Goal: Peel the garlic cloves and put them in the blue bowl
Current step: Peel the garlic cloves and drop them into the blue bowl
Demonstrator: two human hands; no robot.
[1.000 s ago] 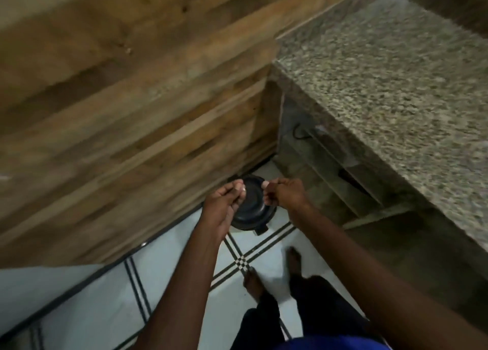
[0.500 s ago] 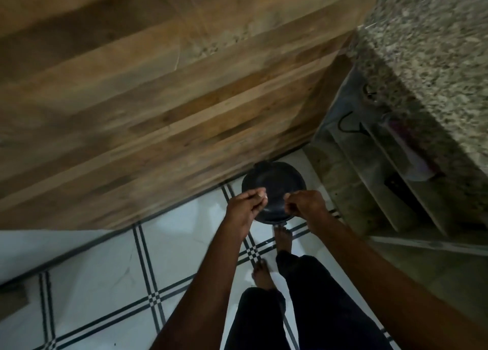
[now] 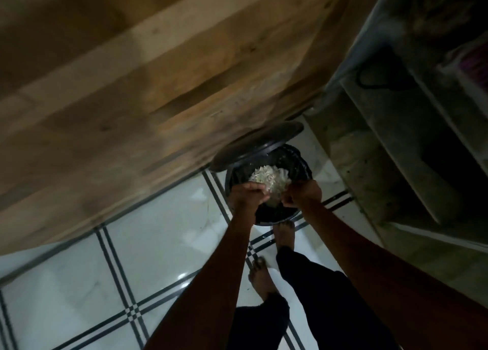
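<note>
I stand over a black pedal bin point(image 3: 303, 164) on the floor, its lid point(image 3: 256, 146) tipped up against the wooden panel. A pale heap of garlic skins point(image 3: 269, 178) sits over the bin's mouth between my hands. My left hand point(image 3: 248, 194) and my right hand point(image 3: 302, 194) are both fisted at the near edge of the heap and seem to grip it or what carries it. No blue bowl and no garlic cloves are in view.
A wood-grain cabinet front point(image 3: 158, 85) rises behind the bin. Open shelves point(image 3: 396, 164) under a counter stand to the right. My bare right foot point(image 3: 284, 233) is at the bin's base, on white floor tiles point(image 3: 158, 244) with dark lines.
The bin's lid, shut before, now stands up. The view has moved closer to the bin, and the pale heap of skins now shows between my hands over its mouth.
</note>
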